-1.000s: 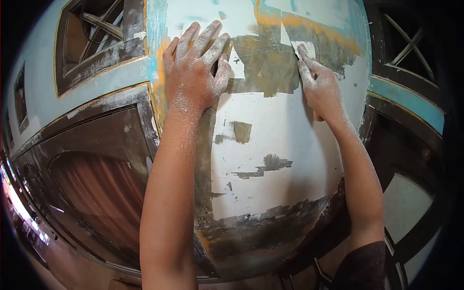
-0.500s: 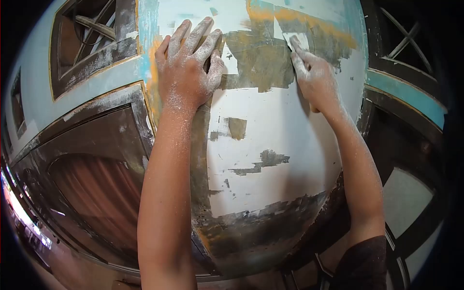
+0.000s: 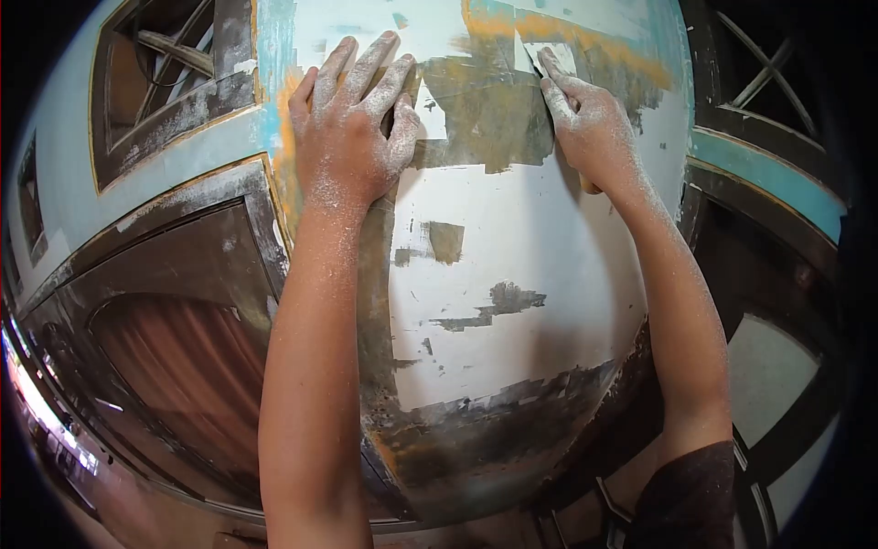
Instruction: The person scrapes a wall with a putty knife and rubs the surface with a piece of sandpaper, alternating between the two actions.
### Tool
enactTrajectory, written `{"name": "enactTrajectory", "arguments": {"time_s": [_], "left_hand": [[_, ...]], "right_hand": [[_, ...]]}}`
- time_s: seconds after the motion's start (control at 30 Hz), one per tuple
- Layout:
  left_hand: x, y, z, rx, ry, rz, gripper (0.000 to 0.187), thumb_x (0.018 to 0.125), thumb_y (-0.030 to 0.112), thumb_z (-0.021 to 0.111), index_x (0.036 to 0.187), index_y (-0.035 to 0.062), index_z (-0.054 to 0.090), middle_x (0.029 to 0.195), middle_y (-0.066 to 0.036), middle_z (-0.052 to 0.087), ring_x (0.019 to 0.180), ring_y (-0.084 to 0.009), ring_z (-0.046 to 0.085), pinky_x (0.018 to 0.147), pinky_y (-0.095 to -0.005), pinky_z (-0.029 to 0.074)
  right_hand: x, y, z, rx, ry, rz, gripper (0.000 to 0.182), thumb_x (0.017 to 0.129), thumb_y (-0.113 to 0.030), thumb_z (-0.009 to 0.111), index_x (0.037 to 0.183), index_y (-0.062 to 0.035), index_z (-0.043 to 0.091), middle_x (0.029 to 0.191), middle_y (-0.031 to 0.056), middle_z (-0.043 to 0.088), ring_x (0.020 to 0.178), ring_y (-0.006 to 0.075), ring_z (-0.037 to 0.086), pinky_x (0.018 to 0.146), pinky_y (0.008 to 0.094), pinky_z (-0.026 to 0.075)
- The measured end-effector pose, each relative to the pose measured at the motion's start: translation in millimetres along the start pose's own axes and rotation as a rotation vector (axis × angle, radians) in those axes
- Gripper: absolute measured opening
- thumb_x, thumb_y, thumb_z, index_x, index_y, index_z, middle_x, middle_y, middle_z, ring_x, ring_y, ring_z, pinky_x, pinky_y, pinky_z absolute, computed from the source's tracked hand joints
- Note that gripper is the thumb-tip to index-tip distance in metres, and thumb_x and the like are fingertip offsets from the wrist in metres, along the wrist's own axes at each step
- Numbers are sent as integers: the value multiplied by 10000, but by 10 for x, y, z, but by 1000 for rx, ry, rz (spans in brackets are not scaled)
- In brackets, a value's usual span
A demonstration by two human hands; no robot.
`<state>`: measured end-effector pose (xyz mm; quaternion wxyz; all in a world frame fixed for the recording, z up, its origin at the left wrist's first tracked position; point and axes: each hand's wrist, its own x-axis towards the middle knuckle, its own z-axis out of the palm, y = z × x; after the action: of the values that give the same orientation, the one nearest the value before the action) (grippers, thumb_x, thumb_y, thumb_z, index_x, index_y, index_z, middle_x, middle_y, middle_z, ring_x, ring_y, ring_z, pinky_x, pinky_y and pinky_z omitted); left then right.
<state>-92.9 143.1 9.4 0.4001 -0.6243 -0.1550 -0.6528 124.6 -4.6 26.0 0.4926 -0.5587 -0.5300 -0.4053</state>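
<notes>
My left hand (image 3: 352,128), coated in white dust, lies against the upper wall (image 3: 512,220) with its fingers spread. Nothing shows in it. To the right, my right hand (image 3: 585,123) is closed round a scraper, its index finger stretched along the tool. Only part of the scraper shows: the pale blade (image 3: 560,60) against the wall and a bit of yellowish handle below the palm. Around both hands the wall has white, grey-brown, orange and light blue patches. A large white area with grey spots lies below them.
On the left are a dark-framed window (image 3: 174,59) with crossed bars and a brown door or shutter panel with a reddish curtain (image 3: 183,366). Another crossed-bar window (image 3: 773,69) is at the upper right, above dark frames with a pale pane (image 3: 768,375).
My right hand and the scraper have shifted slightly left and up on the wall. My left hand stays spread in nearly the same place.
</notes>
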Motion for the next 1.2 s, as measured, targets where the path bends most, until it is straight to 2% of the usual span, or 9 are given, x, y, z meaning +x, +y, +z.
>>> {"name": "enactTrajectory", "arguments": {"time_s": [0.33,0.47,0.57,0.73,0.83,0.9,1.07,1.1,1.2], "left_hand": [[3,-16,7,-9,8,-1,434,931,260,635,1361,269,686,1532,83,550,1442,-229,457,1204,-450,277],[14,3,-17,-7,-5,-3,433,934,261,632,1363,273,684,1528,86,553,1440,-230,457,1206,-447,277],[7,-3,-19,-7,-1,0,435,934,259,631,1365,278,683,1525,88,555,1440,-232,456,1209,-448,276],[3,-5,-22,-12,-13,-8,442,928,261,634,1368,280,680,1527,86,554,1447,-234,448,1211,-450,276],[-2,-10,-15,-13,-10,-6,444,928,261,634,1370,277,678,1529,83,552,1450,-238,444,1210,-452,278],[2,-12,-15,-13,-11,-5,443,930,263,632,1371,276,677,1530,84,551,1451,-239,443,1210,-453,277],[4,-17,-7,0,4,5,430,938,274,635,1365,271,683,1526,91,555,1444,-240,451,1204,-452,281],[3,-17,-8,3,4,8,424,937,275,638,1359,268,688,1524,91,557,1441,-239,455,1200,-451,284],[1,-7,-17,-18,1,-3,426,932,256,636,1354,263,691,1524,86,559,1440,-236,457,1200,-447,284]], "right_hand": [[133,-14,22,-25,-14,11,366,1014,-263,543,1266,-70,725,942,231,744,812,372,719,818,467,559],[173,-51,16,-106,-22,9,382,1019,-267,538,1315,-86,699,916,235,737,788,358,717,793,448,555],[51,-69,-69,16,-48,63,403,1039,-322,558,1387,-136,641,1039,292,709,895,443,684,883,444,527],[-259,22,-134,78,-119,134,419,1048,-259,567,1460,-185,578,1126,304,687,911,421,707,890,394,528],[-404,95,-109,15,-79,49,423,1050,-261,566,1465,-183,574,1036,307,693,814,401,688,855,400,529],[-436,-24,-169,-8,-175,177,414,1042,-254,539,1437,-142,594,977,286,697,877,477,676,816,475,532],[-268,-23,-61,34,-55,38,344,1035,-268,550,1284,-76,687,918,288,690,844,474,672,788,486,527],[-267,-62,-99,12,-109,142,339,1037,-273,547,1246,-54,700,912,279,696,811,460,675,779,486,529],[-324,-7,-59,70,-105,153,420,1044,-252,562,1452,-152,579,809,276,628,684,386,563,755,399,503]]}}
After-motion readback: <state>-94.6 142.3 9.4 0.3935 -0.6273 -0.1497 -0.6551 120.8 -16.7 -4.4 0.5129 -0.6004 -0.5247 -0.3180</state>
